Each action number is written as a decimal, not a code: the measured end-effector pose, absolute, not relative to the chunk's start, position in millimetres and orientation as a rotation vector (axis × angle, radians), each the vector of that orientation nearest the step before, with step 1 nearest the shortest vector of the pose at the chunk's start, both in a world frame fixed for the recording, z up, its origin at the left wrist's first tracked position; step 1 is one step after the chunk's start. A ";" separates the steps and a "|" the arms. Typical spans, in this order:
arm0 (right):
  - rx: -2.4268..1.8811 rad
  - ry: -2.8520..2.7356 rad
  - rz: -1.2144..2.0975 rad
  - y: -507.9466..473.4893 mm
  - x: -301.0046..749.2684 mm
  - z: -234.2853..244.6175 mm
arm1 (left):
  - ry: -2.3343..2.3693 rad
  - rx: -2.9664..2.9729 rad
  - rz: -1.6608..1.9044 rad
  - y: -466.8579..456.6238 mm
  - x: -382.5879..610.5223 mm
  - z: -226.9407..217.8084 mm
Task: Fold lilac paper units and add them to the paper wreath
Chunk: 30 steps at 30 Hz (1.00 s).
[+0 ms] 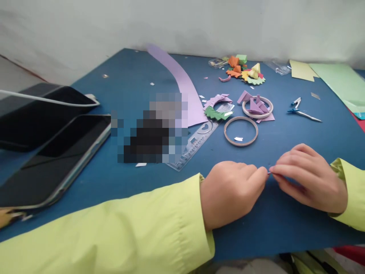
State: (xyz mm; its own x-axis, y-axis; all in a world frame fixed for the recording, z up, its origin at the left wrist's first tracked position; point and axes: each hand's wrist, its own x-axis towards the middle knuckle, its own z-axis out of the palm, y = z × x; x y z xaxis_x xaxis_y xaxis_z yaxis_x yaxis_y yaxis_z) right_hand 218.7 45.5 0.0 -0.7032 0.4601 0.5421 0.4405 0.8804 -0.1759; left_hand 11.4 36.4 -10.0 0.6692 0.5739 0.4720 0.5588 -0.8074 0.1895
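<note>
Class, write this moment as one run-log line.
left hand: pinching tiny purple scrap | right hand: pinching same scrap | nearby: ring, ruler

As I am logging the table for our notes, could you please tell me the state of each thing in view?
left hand, pinching the small purple scrap at its fingertips
right hand, pinching the same scrap from the other side
near ring, lying flat, one white bit inside
far ring, lying flat, purple folded pieces in it
tablet, screen dark
ruler, lying flat
</note>
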 end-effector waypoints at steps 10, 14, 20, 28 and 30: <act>-1.053 -1.838 1.122 39.0 197.9 9.6 | 0.919 1.837 0.675 41.3 18.5 5.0; -1.085 -1.745 1.226 40.5 201.7 6.7 | 0.942 1.799 0.704 41.3 18.3 5.7; -1.169 -1.871 1.021 37.7 203.6 5.0 | 0.944 1.743 0.686 41.7 19.5 6.5; -1.145 -2.107 0.439 28.5 202.8 4.8 | 1.012 1.907 0.708 37.2 20.1 0.5; -1.131 -2.138 0.353 27.3 201.6 5.2 | 1.011 1.945 0.725 36.5 20.7 0.0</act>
